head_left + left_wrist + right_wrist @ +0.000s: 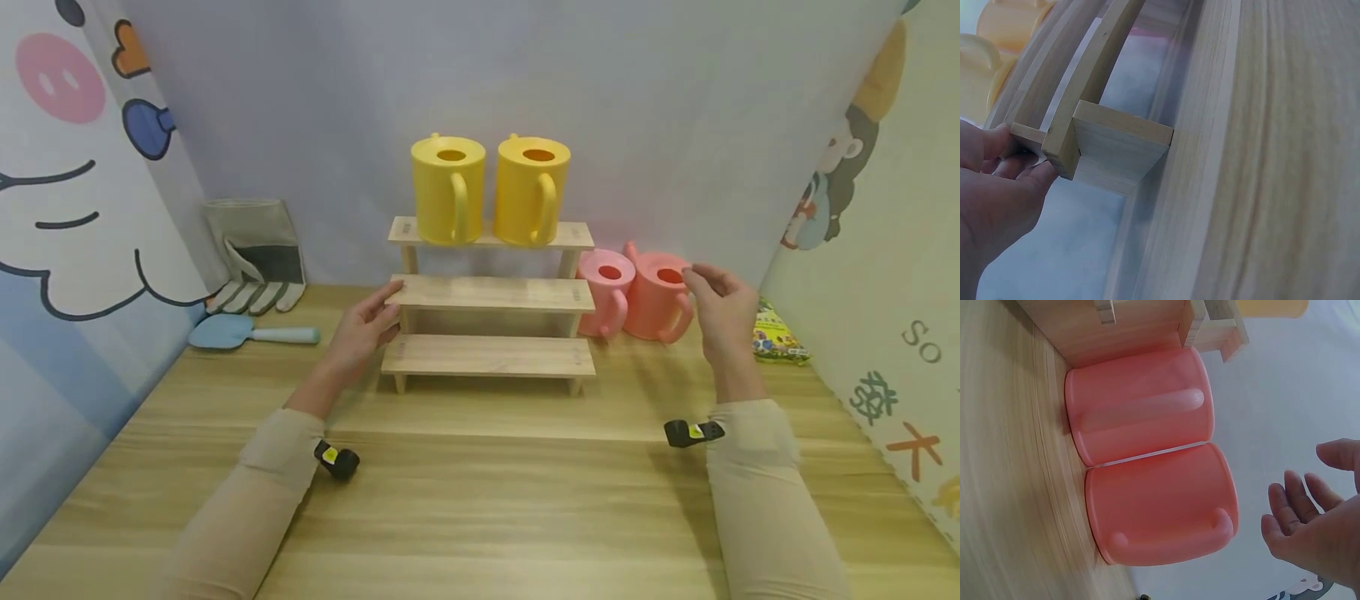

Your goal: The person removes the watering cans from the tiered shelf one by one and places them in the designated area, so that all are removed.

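A three-tier wooden stand (491,357) stands on the table, with two yellow watering cans (448,196) (531,196) side by side on its top tier. At the left end of the middle tier, my left hand (362,327) grips the board, as the left wrist view also shows at the stand's edge (1063,147). Two pink watering cans (597,308) (1160,506) stand together at the stand's right, handles facing me. My right hand (722,312) is just right of the outer pink can, fingers loosely bent and holding nothing; the right wrist view shows a gap between them.
A grey-white glove (255,225) leans on the back wall at the left. In front of it lies a light blue hand trowel (225,332). A yellow printed packet (780,333) rests at the right wall, beyond my right hand. Printed cloth walls enclose the table.
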Action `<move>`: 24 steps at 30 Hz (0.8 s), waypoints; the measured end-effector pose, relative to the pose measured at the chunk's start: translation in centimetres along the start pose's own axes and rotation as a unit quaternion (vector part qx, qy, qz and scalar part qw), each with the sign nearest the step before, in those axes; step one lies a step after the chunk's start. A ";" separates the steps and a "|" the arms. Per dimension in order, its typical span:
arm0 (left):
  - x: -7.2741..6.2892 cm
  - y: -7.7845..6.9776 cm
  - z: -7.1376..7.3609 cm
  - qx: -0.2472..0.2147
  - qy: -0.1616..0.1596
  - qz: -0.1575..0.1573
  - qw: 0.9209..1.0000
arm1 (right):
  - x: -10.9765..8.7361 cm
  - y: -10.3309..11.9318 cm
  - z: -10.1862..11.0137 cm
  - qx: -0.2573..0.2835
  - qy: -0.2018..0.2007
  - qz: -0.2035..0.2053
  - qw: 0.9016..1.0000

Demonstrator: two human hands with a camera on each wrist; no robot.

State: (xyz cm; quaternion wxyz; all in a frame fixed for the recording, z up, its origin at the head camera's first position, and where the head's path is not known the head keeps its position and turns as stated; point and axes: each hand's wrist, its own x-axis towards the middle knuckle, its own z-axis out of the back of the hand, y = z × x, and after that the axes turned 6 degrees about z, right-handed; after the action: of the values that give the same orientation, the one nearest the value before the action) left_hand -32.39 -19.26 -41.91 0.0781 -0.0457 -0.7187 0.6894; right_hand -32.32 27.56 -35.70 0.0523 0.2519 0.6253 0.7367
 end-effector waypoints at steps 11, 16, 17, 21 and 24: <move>0.0 -0.1 0.1 -0.003 -0.004 0.008 1.000 | -0.7 0.9 -1.0 0.039 0.022 0.022 0.999; 0.3 -0.4 0.2 0.008 -0.005 0.010 1.000 | -1.1 1.7 -1.7 0.038 0.039 0.041 0.998; 0.3 -0.4 0.2 0.009 -0.004 0.010 1.000 | -1.2 1.8 -1.9 0.038 0.042 0.045 0.997; 0.2 -0.2 0.2 0.013 -0.002 0.006 1.000 | -1.8 2.3 -2.2 0.036 0.050 0.055 0.997; 0.0 0.0 0.1 0.013 -0.003 0.001 1.000 | -2.3 2.6 -2.6 0.037 0.062 0.061 0.996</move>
State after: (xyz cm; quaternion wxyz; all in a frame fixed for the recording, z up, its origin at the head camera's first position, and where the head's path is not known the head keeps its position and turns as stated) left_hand -32.46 -19.37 -41.93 0.0757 -0.0433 -0.7100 0.6988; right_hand -30.88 23.80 -34.18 -0.0410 0.2458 0.6379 0.7287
